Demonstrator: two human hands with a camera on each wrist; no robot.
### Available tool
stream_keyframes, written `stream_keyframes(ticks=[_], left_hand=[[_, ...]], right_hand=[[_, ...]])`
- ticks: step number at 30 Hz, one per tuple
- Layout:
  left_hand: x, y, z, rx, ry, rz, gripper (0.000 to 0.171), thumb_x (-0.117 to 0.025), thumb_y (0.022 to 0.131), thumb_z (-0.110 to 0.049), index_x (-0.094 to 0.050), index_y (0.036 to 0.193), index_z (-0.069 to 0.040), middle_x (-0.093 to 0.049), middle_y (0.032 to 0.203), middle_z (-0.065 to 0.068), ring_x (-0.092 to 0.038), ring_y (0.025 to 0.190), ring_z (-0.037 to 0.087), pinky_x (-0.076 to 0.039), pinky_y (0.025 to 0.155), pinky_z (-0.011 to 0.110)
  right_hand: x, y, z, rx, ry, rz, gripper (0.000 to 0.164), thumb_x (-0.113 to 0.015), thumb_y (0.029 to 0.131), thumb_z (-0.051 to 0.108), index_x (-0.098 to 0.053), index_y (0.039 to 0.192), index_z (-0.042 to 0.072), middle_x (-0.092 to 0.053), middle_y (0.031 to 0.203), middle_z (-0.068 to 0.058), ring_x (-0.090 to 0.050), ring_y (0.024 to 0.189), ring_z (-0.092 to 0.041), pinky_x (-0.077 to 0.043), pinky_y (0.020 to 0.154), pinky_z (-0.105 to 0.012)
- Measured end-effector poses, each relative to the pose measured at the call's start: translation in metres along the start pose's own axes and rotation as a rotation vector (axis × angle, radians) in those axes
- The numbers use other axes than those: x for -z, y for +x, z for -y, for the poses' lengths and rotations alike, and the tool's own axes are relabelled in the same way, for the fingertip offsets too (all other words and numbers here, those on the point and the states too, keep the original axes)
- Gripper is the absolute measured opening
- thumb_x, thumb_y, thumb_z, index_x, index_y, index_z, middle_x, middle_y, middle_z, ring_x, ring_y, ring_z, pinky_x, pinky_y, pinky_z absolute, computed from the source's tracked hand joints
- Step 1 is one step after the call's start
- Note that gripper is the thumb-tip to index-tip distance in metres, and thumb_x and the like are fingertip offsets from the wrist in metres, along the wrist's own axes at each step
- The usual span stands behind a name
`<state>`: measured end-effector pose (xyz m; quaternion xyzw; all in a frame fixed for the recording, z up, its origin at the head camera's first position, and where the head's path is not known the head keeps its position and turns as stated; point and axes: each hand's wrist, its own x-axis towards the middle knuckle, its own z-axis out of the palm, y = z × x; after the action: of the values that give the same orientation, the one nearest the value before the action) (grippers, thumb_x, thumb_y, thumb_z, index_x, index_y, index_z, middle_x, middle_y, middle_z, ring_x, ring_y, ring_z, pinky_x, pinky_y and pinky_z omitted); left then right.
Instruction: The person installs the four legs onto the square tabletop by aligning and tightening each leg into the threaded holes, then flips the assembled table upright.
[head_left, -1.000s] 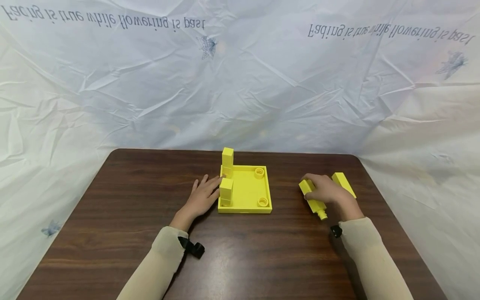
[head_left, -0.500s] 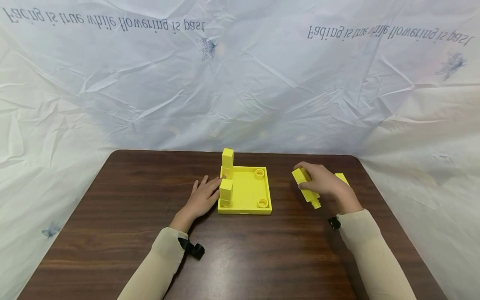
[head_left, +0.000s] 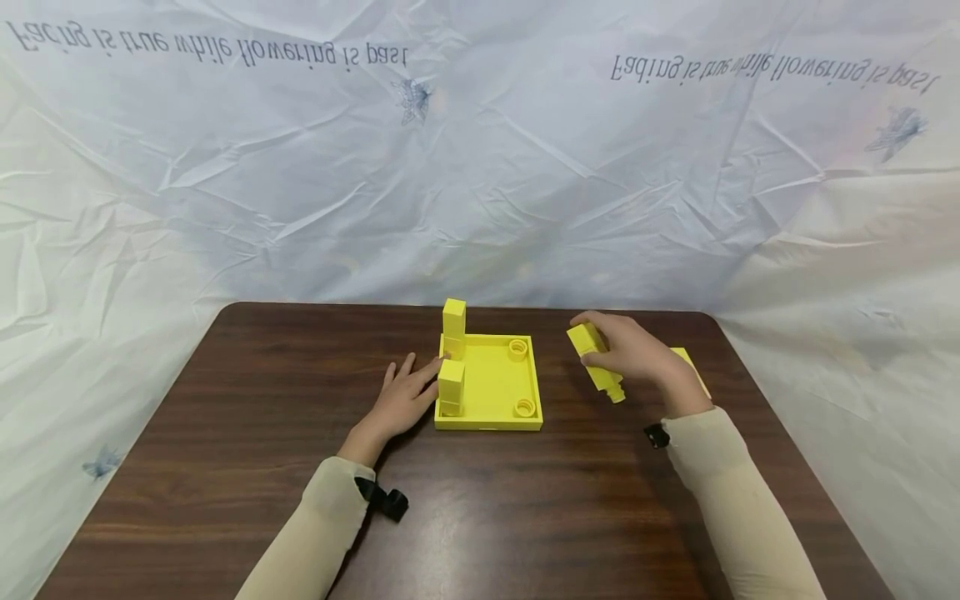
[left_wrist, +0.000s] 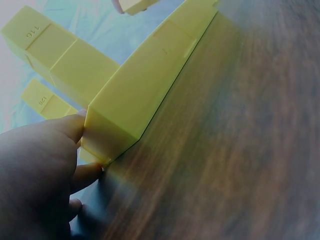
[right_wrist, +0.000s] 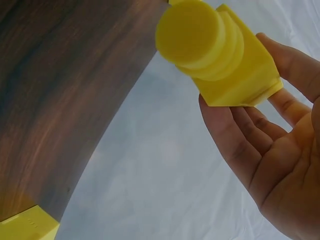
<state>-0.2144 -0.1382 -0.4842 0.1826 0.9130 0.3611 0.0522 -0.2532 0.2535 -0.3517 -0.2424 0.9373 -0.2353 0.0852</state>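
Observation:
In the head view my left hand (head_left: 401, 402) lies at the left side of a square yellow tray-like base (head_left: 487, 424), fingers extended and fingertips at its wall. Two upright yellow posts, a back one (head_left: 454, 318) and a front one (head_left: 452, 383), stand in the base's left corners. Threaded round sockets (head_left: 525, 407) show in the right corners. My right hand (head_left: 637, 350) grips another yellow post (right_wrist: 240, 90) between thumb and fingers, over the table right of the base. This post is tilted, its ridged round end pointing down and toward me.
Partly hidden behind my right wrist, one more yellow post (head_left: 693, 368) lies near the right edge of the dark wooden table (head_left: 480, 517). A wrinkled white sheet with printed lettering (head_left: 480, 192) hangs behind and beside the table.
My right hand has carried the ridged-ended post left and away from me, toward the base. The left hand and the base stay where they were.

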Motion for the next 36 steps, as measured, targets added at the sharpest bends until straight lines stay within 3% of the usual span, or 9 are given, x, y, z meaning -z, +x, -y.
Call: stream_keyframes(ticks=[7,22,31,36], left_hand=[[0.0,0.0,0.0,-0.004,-0.003,-0.006,0.056,-0.041,0.116,-0.042,-0.032,0.168,-0.023,-0.037,0.168,0.008,-0.003,0.162,0.042,0.01,0.126,0.063],[0.001,-0.002,-0.002,-0.01,0.009,-0.016,0.057,-0.043,0.116,-0.04,-0.034,0.168,-0.019,-0.039,0.167,0.012,-0.004,0.161,0.044,0.008,0.125,0.066],[0.001,-0.002,-0.003,-0.008,0.01,-0.013,0.056,-0.042,0.116,-0.039,-0.034,0.168,-0.019,-0.039,0.167,0.012,-0.004,0.161,0.044,0.008,0.125,0.065],[0.001,-0.002,-0.003,-0.007,0.005,-0.015,0.056,-0.043,0.116,-0.039,-0.034,0.167,-0.019,-0.039,0.167,0.012,-0.004,0.161,0.044,0.008,0.125,0.065]], right_hand=[[0.001,0.006,0.003,-0.002,0.038,-0.008,0.058,-0.074,0.099,0.009,-0.051,0.153,0.008,-0.067,0.109,-0.013,-0.067,0.084,-0.022,-0.059,0.071,-0.04],[-0.003,0.016,0.01,0.025,0.058,-0.077,0.057,-0.075,0.099,0.009,-0.051,0.151,0.01,-0.066,0.106,-0.01,-0.065,0.085,-0.024,-0.057,0.077,-0.044],[-0.009,0.025,0.015,0.051,0.064,-0.154,0.055,-0.075,0.1,0.01,-0.051,0.149,0.011,-0.059,0.094,-0.01,-0.051,0.075,-0.026,-0.048,0.069,-0.043],[-0.015,0.032,0.018,0.068,0.105,-0.184,0.054,-0.074,0.1,0.009,-0.05,0.149,0.007,-0.06,0.102,-0.012,-0.053,0.077,-0.027,-0.049,0.07,-0.043]])
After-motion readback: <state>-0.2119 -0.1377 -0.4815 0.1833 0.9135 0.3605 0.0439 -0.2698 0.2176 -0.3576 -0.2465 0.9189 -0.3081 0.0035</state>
